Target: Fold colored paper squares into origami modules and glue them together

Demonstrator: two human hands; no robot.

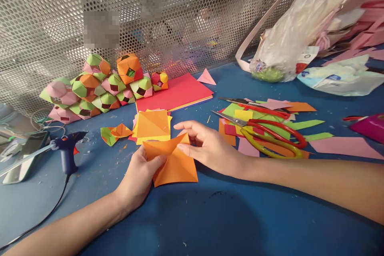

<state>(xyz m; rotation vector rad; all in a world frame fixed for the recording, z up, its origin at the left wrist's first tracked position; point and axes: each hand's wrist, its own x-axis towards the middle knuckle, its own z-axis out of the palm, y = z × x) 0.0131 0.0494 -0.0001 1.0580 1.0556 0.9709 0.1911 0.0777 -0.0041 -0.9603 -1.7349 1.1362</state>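
An orange square of paper (177, 168) with diagonal creases is held just above the blue table, its upper edge bent. My left hand (142, 172) pinches its left side, thumb on top and fingers hidden underneath. At the upper right corner my right hand (210, 148) grips the same sheet between thumb and fingers. Right behind it lies a stack of orange and yellow paper squares (153, 124). Small folded green and orange paper pieces (115, 133) rest to the left of that stack.
Folded paper balls (87, 88) are piled against the perforated metal screen (180, 20). A blue glue gun (68, 150) with its cord stands left. Red-handled scissors (270, 128) and yellow-handled scissors (270, 146) lie on paper scraps at right. Red sheets (180, 92) lie behind; a plastic bag (285, 40) sits back right.
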